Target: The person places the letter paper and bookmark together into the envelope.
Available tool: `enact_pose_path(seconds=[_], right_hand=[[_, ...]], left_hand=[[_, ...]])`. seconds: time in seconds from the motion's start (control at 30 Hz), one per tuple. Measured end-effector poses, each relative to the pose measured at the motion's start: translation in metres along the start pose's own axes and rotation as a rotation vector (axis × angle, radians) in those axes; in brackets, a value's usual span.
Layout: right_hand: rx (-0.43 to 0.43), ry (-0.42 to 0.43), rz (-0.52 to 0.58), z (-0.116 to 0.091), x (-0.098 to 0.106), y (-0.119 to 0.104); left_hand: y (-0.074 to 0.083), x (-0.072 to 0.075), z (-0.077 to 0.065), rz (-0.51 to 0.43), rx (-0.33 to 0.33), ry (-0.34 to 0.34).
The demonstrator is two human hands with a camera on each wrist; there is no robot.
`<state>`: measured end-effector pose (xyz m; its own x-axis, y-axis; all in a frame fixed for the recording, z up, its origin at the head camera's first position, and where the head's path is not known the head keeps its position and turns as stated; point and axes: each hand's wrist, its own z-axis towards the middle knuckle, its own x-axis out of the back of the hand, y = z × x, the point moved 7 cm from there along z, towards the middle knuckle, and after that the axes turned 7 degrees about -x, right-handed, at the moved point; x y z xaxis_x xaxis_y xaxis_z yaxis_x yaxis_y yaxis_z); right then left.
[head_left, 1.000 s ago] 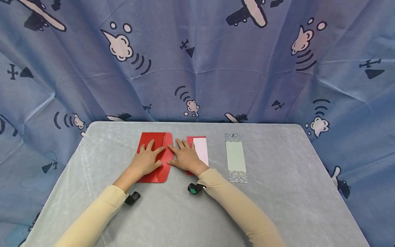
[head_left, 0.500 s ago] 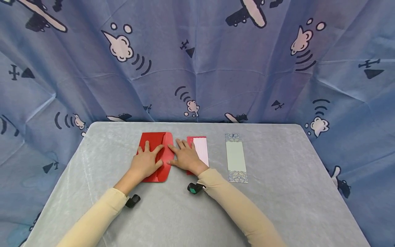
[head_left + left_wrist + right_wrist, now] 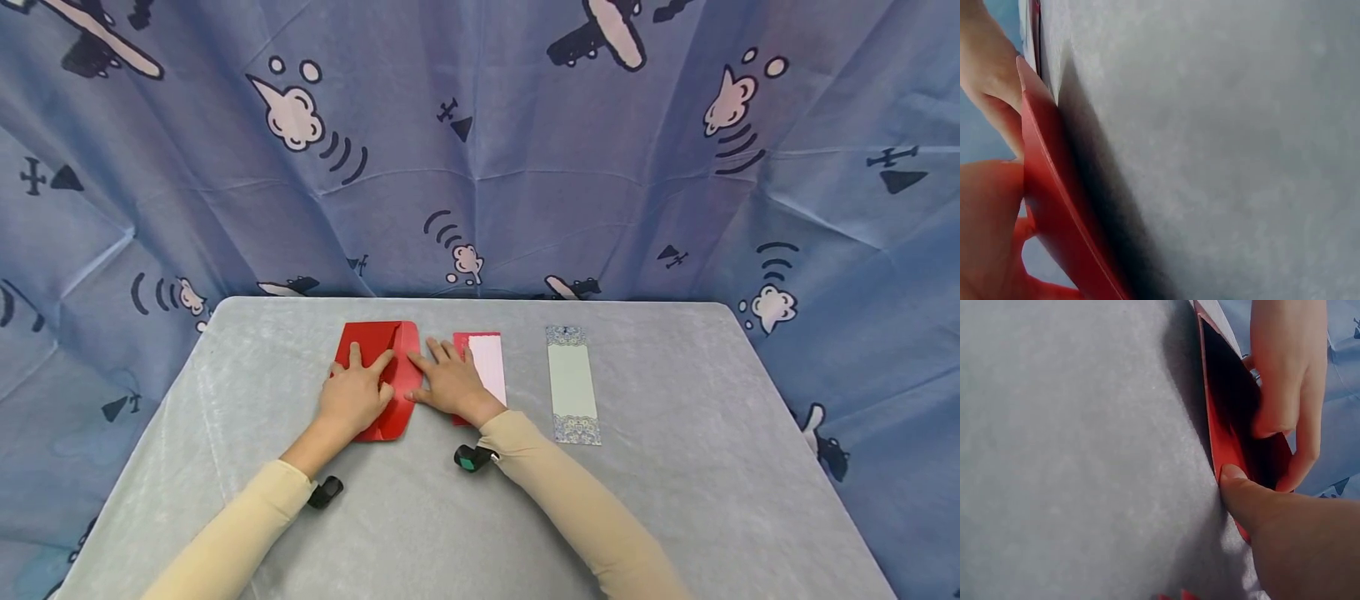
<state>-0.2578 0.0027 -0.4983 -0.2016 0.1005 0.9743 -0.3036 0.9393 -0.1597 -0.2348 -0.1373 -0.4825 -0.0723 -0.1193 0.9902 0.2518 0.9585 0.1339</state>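
A red envelope lies on the table's left half, its flap folded out to the right. My left hand is over its body; in the right wrist view the thumb is at the gaping mouth and a finger reaches along the outside, pinching the raised upper panel. My right hand spreads its fingers beside it, with the thumb pressing the flap down. Under and behind the right hand lies a red card with a white sheet, partly covered.
Farther right lies a pale green card with blue patterned ends. All of this is on a grey cloth-covered table. A blue printed curtain hangs behind the far edge. Small black wrist cameras sit below both hands.
My left hand has shifted slightly and drawn its fingers in, and the envelope's upper panel has lifted, showing more of the dark inside. The right hand has stayed in place.
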Motion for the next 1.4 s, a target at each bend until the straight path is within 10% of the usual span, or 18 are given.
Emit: enact_pose_path(seconds=[0.7,1.4], right_hand=[[-0.01,-0.031,0.013,0.0013,-0.0025,-0.0001],[0.001,-0.008,0.019,0.0011,-0.0019,0.0005]], left_hand=[[-0.0043,0.0049,-0.0031,-0.087,0.011,-0.067],[-0.0013,0.0037,-0.0062,-0.031,-0.015,0.034]])
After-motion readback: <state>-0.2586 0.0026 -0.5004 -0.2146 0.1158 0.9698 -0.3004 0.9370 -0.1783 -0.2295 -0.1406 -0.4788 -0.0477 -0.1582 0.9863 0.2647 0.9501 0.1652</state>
